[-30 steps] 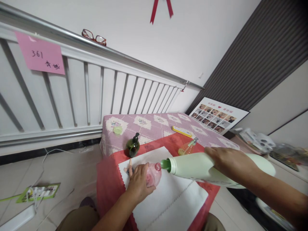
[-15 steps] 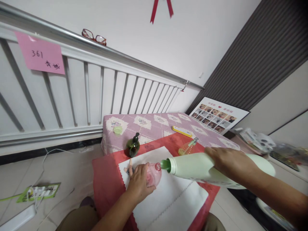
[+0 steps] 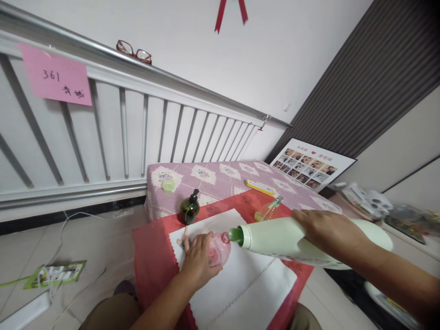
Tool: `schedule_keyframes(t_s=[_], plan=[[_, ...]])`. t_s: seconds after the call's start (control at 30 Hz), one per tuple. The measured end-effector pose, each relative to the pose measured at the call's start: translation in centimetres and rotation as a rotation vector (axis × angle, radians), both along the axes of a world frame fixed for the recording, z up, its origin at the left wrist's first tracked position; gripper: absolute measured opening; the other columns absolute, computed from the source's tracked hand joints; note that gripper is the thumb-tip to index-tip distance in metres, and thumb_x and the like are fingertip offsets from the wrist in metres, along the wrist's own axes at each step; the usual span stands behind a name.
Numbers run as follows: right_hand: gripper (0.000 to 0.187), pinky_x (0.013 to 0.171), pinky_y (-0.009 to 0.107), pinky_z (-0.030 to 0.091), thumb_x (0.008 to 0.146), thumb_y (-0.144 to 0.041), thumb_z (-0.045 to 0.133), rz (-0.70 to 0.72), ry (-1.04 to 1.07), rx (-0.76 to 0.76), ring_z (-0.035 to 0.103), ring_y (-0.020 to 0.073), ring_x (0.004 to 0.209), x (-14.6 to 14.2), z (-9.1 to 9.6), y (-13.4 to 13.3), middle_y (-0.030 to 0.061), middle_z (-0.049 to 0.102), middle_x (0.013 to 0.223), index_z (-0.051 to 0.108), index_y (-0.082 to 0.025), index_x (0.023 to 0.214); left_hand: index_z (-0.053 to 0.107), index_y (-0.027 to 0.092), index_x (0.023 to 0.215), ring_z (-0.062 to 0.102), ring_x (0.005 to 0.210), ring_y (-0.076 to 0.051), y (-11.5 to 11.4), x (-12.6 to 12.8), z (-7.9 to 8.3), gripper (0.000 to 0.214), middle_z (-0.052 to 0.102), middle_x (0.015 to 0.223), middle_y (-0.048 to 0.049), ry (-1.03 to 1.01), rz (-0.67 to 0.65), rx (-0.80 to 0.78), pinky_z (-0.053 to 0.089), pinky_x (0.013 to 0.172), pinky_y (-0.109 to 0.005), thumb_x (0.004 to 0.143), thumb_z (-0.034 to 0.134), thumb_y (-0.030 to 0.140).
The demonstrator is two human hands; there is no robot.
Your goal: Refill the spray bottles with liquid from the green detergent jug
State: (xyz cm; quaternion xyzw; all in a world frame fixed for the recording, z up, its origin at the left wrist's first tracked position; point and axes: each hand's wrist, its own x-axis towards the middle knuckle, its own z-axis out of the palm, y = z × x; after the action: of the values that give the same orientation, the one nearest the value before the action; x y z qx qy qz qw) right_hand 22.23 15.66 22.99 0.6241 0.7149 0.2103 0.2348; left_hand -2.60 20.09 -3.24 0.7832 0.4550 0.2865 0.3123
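My left hand [image 3: 199, 263] is wrapped around a small clear pink bottle [image 3: 221, 250], which leans with its open neck to the upper right. In my right hand [image 3: 325, 231] is a large pale green jug [image 3: 275, 236], tipped on its side. Its green spout [image 3: 236, 235] is right at the mouth of the pink bottle; whether they touch, and whether liquid flows, I cannot make out. Beneath both lies a white scallop-edged mat [image 3: 240, 293]. A dark green pump bottle [image 3: 191, 208] stands behind my left hand, and a clear bottle with yellowish liquid [image 3: 265, 213] is behind the jug.
A red cloth [image 3: 151, 256] lies over the patterned purple tablecloth [image 3: 223, 176]. On it sit a light green cap [image 3: 168, 185] and a yellow-and-white box [image 3: 260, 187]. A white radiator [image 3: 178, 133] runs behind. Cables and a power strip [image 3: 29, 311] are on the floor at left.
Both hands, the pink bottle and the tilted jug hold almost the same positions. Only a very slight shift of the view shows.
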Motion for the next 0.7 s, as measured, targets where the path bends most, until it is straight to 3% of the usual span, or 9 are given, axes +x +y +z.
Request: schedule_keyframes(t_s=[0.7], plan=[[0.008, 0.055, 0.030, 0.037, 0.079, -0.018, 0.055, 0.029, -0.014, -0.004, 0.067, 0.0259, 0.068, 0.25, -0.12, 0.00, 0.0036, 0.066, 0.073, 0.051, -0.023, 0.084, 0.033, 0.025, 0.140, 0.042, 0.131, -0.030, 0.08, 0.00, -0.12, 0.086, 0.052, 0.137, -0.0095, 0.021, 0.003, 0.014, -0.002, 0.116, -0.058, 0.065, 0.071, 0.042]])
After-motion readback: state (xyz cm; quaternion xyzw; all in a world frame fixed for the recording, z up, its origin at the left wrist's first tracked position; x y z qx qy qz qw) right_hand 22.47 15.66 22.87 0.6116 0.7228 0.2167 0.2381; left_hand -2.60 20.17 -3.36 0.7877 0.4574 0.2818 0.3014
